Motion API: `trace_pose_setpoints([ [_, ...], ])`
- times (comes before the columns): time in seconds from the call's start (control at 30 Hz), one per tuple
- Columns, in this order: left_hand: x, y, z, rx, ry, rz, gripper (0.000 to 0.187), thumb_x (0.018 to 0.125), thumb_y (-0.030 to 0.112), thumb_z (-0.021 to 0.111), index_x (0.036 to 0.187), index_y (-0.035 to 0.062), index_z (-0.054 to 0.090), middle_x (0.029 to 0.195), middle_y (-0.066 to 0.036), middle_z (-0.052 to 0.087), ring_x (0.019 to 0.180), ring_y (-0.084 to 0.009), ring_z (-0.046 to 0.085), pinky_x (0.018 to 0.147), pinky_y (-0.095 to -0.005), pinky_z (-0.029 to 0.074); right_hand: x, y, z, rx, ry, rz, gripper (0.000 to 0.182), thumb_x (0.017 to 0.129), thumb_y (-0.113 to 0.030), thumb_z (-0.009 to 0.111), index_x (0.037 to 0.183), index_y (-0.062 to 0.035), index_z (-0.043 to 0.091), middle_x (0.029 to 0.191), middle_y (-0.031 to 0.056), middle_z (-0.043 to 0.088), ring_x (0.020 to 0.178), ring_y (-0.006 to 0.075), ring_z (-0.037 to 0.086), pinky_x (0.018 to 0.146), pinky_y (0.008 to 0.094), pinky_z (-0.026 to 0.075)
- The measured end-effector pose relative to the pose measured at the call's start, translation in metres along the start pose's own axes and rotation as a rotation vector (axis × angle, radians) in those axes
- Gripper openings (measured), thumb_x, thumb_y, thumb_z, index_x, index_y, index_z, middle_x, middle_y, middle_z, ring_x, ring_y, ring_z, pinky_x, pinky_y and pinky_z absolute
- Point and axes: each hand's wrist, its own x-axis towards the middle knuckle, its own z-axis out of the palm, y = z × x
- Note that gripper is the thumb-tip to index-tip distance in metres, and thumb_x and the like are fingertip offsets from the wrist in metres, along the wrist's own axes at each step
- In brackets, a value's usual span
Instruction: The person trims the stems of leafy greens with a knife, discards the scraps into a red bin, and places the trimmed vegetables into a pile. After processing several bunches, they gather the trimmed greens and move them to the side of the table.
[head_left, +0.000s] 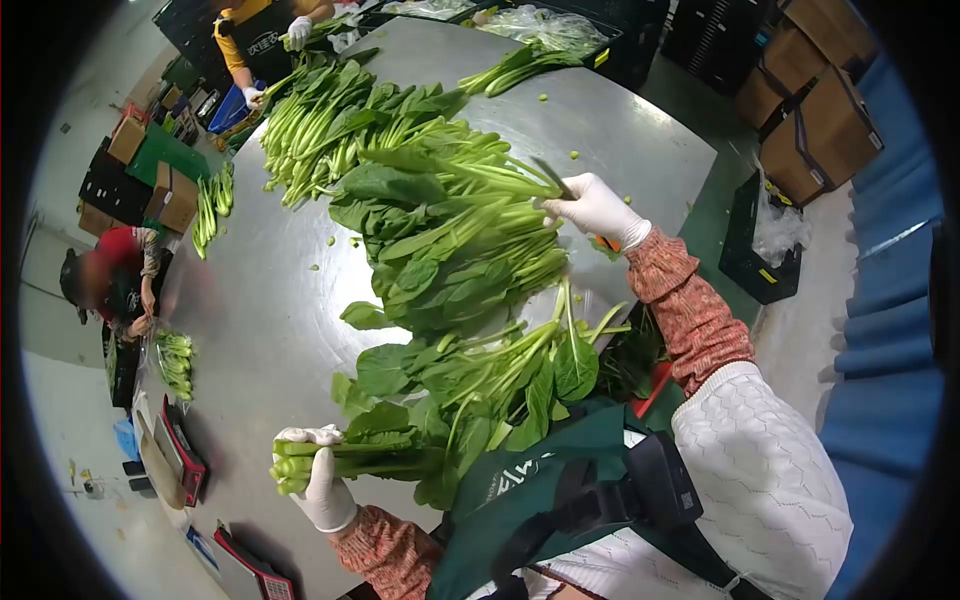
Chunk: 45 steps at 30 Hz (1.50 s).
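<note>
My left hand (325, 485), in a white glove, is wrapped around a bunch of leafy greens (390, 458). Its pale cut stem ends point left and its leaves trail right. My right hand (597, 210), also gloved, is closed at the stem ends of a big heap of leafy greens (430, 225), pinching a stalk there. A dark narrow piece (548, 178) sticks out above its thumb; I cannot make out its kind. An orange bit (605, 247) shows below the palm. Loose greens (520, 375) lie between my hands, near my apron.
A metal table (255, 335) carries more greens (310, 130) at its far end. Red-edged scales (180, 455) line the left side. One co-worker (115, 270) handles bagged greens at left; another person's gloved hand (299, 33) is at the back. Crates (765, 240) and cartons (820, 135) stand right.
</note>
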Motion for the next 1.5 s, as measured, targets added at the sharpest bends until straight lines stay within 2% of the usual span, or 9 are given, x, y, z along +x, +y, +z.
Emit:
trace_pose_setpoints([
  [0.2, 0.006, 0.009, 0.039, 0.221, -0.033, -0.018, 0.033, 0.077, -0.007, 0.069, 0.104, 0.003, 0.056, 0.084, -0.006, 0.061, 0.08, -0.0161, 0.06, 0.081, -0.0285, 0.049, -0.025, -0.002, 0.014, 0.142, -0.198, -0.019, 0.036, 0.101, -0.033, 0.057, 0.117, -0.0031, 0.069, 0.079, -0.0006, 0.073, 0.056, 0.0022, 0.05, 0.051, 0.0225, 0.04],
  [0.33, 0.005, 0.013, 0.04, 0.385, -0.093, 0.049, 0.03, 0.082, -0.002, 0.066, 0.109, 0.0019, 0.054, 0.081, -0.006, 0.059, 0.077, -0.0159, 0.059, 0.086, -0.0352, 0.049, -0.023, 0.028, 0.037, -0.013, 0.177, -0.185, 0.033, 0.095, -0.025, 0.066, 0.12, -0.003, 0.067, 0.084, 0.0041, 0.073, 0.075, 0.0076, 0.064, 0.069, 0.0259, 0.051],
  [0.57, 0.002, 0.014, 0.047, 0.422, -0.084, 0.024, 0.03, 0.078, -0.005, 0.069, 0.105, 0.0018, 0.056, 0.081, -0.004, 0.058, 0.076, -0.0136, 0.056, 0.079, -0.0284, 0.048, -0.026, 0.027, 0.029, 0.334, 0.218, 0.044, 0.025, 0.085, -0.015, 0.074, 0.108, -0.0038, 0.071, 0.092, 0.0033, 0.071, 0.082, 0.0095, 0.063, 0.078, 0.0262, 0.05],
  [0.67, 0.005, 0.015, 0.05, 0.554, -0.106, 0.115, 0.028, 0.078, -0.008, 0.069, 0.102, 0.0017, 0.058, 0.083, -0.002, 0.057, 0.076, -0.0105, 0.053, 0.074, -0.0242, 0.045, -0.041, 0.002, 0.033, 0.309, 0.243, -0.241, 0.024, 0.089, -0.014, 0.071, 0.112, -0.0061, 0.07, 0.083, -0.0033, 0.068, 0.063, 0.0021, 0.049, 0.058, 0.02, 0.042],
  [0.93, -0.004, 0.043, 0.083, 0.854, -0.074, 0.331, 0.029, 0.08, -0.009, 0.07, 0.106, 0.0, 0.06, 0.085, -0.003, 0.062, 0.074, -0.0094, 0.057, 0.07, -0.0231, 0.049, -0.069, -0.067, 0.05, 0.092, 0.114, -0.617, 0.02, 0.086, -0.006, 0.07, 0.106, -0.0039, 0.07, 0.092, -0.0018, 0.067, 0.064, 0.0004, 0.047, 0.057, 0.0202, 0.039],
  [0.97, -0.006, 0.044, 0.083, 0.869, -0.098, 0.333, 0.03, 0.079, -0.008, 0.071, 0.106, -0.0006, 0.061, 0.087, -0.005, 0.065, 0.077, -0.0109, 0.06, 0.073, -0.025, 0.051, -0.077, -0.079, 0.054, 0.061, 0.056, -0.592, 0.019, 0.085, -0.005, 0.07, 0.102, -0.0009, 0.066, 0.094, 0.0085, 0.067, 0.082, 0.0151, 0.066, 0.075, 0.0281, 0.053],
  [1.03, -0.002, 0.043, 0.092, 0.944, -0.205, 0.456, 0.032, 0.077, -0.007, 0.073, 0.106, -0.0012, 0.062, 0.089, -0.006, 0.068, 0.079, -0.0119, 0.063, 0.076, -0.0259, 0.052, -0.074, -0.078, 0.072, 0.08, -0.017, -0.668, 0.02, 0.084, 0.003, 0.07, 0.103, -0.0034, 0.07, 0.094, 0.0013, 0.067, 0.07, 0.006, 0.055, 0.062, 0.0228, 0.045],
  [1.23, 0.013, 0.023, 0.1, 0.824, -0.546, 0.077, 0.036, 0.073, -0.003, 0.079, 0.105, -0.0001, 0.065, 0.083, -0.001, 0.066, 0.075, -0.0066, 0.059, 0.073, -0.0234, 0.051, -0.081, -0.094, 0.099, 0.171, -0.39, -0.855, 0.029, 0.078, 0.009, 0.073, 0.104, -0.0036, 0.069, 0.098, 0.0066, 0.066, 0.085, 0.0152, 0.065, 0.071, 0.0259, 0.05],
  [1.5, 0.0, -0.009, 0.11, 0.556, -0.361, -0.119, 0.034, 0.075, -0.003, 0.08, 0.106, -0.0012, 0.065, 0.093, 0.0, 0.065, 0.082, -0.0053, 0.057, 0.077, -0.0229, 0.049, -0.087, -0.075, 0.111, 0.314, -0.355, -0.525, 0.034, 0.086, -0.004, 0.072, 0.119, -0.0049, 0.065, 0.098, 0.0025, 0.071, 0.076, 0.0051, 0.055, 0.068, 0.0223, 0.047],
])
